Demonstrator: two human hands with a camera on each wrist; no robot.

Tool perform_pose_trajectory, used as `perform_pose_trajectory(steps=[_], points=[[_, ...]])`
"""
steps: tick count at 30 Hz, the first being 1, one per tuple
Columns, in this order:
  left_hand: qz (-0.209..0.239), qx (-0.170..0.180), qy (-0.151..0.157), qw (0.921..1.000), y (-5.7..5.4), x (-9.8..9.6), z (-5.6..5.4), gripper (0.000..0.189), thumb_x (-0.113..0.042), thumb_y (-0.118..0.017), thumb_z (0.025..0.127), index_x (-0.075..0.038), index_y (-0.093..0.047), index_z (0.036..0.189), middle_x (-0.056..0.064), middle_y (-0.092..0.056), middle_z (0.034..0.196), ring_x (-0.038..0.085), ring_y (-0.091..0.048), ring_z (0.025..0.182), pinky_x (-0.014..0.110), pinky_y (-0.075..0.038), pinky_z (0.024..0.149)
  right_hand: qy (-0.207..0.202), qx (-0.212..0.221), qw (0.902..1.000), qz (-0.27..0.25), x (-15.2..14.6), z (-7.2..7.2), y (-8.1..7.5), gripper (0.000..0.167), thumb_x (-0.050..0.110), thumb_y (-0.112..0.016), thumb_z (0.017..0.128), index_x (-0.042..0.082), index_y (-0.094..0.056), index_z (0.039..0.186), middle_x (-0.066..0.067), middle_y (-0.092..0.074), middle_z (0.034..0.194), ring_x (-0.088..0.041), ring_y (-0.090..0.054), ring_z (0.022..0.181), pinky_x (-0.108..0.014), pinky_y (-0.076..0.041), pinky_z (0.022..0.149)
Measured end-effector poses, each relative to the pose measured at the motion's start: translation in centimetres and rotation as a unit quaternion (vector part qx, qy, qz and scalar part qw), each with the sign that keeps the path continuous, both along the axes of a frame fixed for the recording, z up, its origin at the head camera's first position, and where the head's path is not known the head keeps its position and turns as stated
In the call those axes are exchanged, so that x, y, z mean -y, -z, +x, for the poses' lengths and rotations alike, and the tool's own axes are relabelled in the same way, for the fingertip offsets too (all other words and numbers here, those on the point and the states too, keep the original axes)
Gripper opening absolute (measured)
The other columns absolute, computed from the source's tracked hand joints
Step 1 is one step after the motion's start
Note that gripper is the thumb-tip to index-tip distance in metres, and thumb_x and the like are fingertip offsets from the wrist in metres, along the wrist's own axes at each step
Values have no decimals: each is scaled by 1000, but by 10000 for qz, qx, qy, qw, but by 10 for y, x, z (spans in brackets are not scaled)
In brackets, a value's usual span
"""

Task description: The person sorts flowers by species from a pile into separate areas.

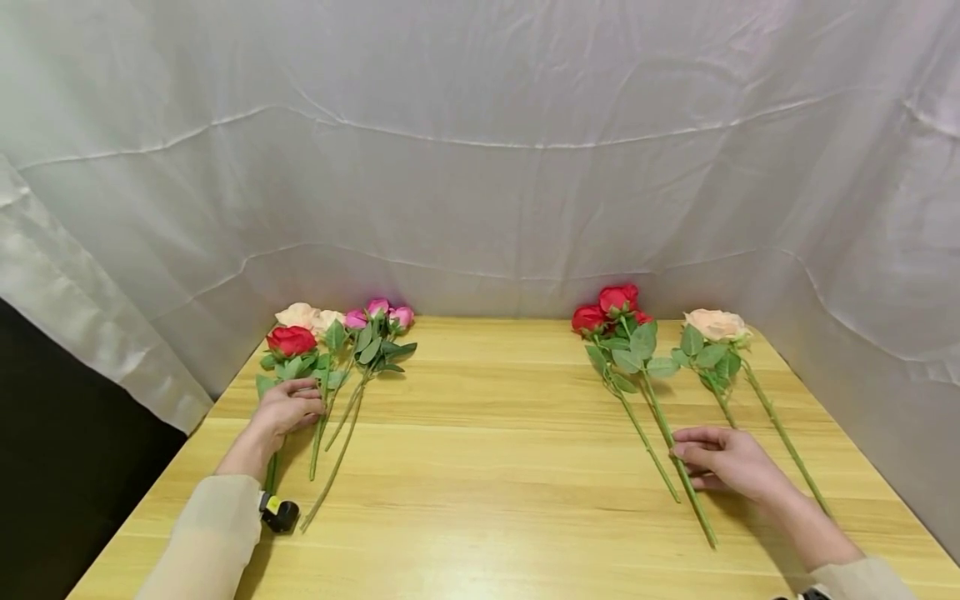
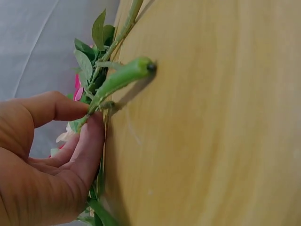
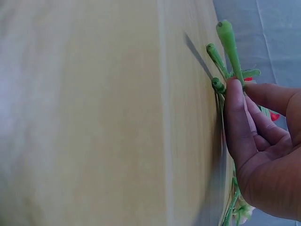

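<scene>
At the left, my left hand (image 1: 288, 407) pinches a green flower stem (image 2: 120, 81) between thumb and forefinger, its cut end pointing toward the wrist camera. That stem runs up toward peach roses (image 1: 298, 315); which bloom it carries is hard to tell. A red rose (image 1: 291, 340) lies just beyond this hand, its stem passing beneath. On the right, my right hand (image 1: 731, 462) pinches the stem (image 3: 229, 44) of a red rose (image 1: 618, 298) with thumb and forefinger. A second red rose (image 1: 588, 319) lies beside it, its stem (image 1: 652, 454) on the table.
Pink roses (image 1: 377, 312) with dark leaves lie right of the left hand, their stems reaching toward the front. A peach rose (image 1: 716, 325) and long stems (image 1: 787, 437) lie beyond the right hand. Grey-white cloth (image 1: 480, 200) hangs behind the wooden table (image 1: 480, 467).
</scene>
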State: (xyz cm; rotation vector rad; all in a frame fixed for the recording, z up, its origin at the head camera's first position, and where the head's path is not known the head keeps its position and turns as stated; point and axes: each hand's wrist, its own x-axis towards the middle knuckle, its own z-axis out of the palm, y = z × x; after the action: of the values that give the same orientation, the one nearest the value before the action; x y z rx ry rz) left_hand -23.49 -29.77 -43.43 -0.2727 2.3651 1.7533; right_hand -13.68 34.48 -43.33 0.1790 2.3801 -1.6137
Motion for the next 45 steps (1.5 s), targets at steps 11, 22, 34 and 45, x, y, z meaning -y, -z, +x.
perform_pose_trajectory(steps=[11,22,34,45], points=[[238,115,323,9991,-1,8,-2,75,2,-59,101,11,-15,161,37,-28,160,5,-62,104,25,-58,94,5,-25,10000,38,0,1,-1,57,24,-69,102,-12,-51,143,-5,-73,109,-18,-68,90,-34,-65,77],[819,-48,267,9963,-6,0,3,77,2,-59,101,9,-12,162,35,-24,163,1,-64,100,20,-57,91,163,-54,9993,-323,-1,7,-8,55,24,-67,104,-11,-52,143,-6,-73,114,-19,-72,93,-36,-65,81],[1745,-313,-136,9841,-21,-30,11,79,0,-61,103,-1,-13,166,26,-22,167,1,-68,98,22,-58,94,174,-956,9933,-622,4,3,-14,54,26,-62,107,-9,-50,146,6,-75,122,-16,-73,104,-40,-64,87],[2220,-647,-82,9729,-36,-66,13,75,4,-58,103,-4,-17,166,20,-26,168,0,-71,99,18,-60,84,204,-1416,9854,-924,36,-4,-26,43,27,-66,104,-1,-62,137,5,-76,120,-17,-73,104,-38,-64,85]])
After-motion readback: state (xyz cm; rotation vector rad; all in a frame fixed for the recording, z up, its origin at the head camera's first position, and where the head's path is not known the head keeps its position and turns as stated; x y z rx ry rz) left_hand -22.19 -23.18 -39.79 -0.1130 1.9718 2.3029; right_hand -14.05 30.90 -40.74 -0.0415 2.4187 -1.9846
